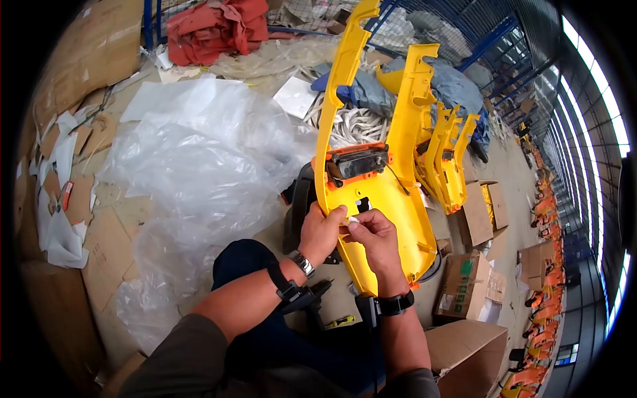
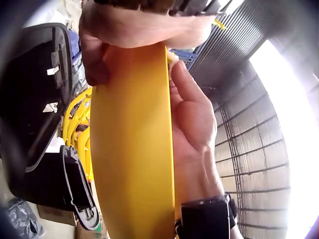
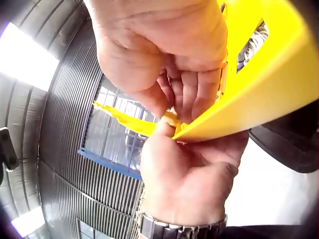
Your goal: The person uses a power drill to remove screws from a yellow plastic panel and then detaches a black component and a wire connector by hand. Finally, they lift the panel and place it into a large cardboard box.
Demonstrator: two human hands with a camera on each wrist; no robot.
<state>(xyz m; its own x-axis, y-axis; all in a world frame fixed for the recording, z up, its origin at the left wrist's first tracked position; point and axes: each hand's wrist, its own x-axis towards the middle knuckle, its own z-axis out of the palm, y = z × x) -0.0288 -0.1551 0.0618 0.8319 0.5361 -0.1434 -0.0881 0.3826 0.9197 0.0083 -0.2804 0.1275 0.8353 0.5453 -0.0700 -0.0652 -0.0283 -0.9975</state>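
A large yellow plastic panel stands in front of me, its long side arms reaching up and away. My left hand grips its left edge, fingers wrapped outside and thumb on the inner side. My right hand pinches a small pale piece between thumb and forefinger, right at that edge beside the left thumb. In the right wrist view the fingertips partly hide this piece; its exact kind I cannot tell. An orange-framed black unit sits across the panel above both hands, and a dark cable hangs from it.
More yellow panels stand behind on the right. Cardboard boxes sit at the right, and clear plastic sheeting covers the floor at the left. Black plastic parts are beside the panel. A yellow-and-black tool lies below.
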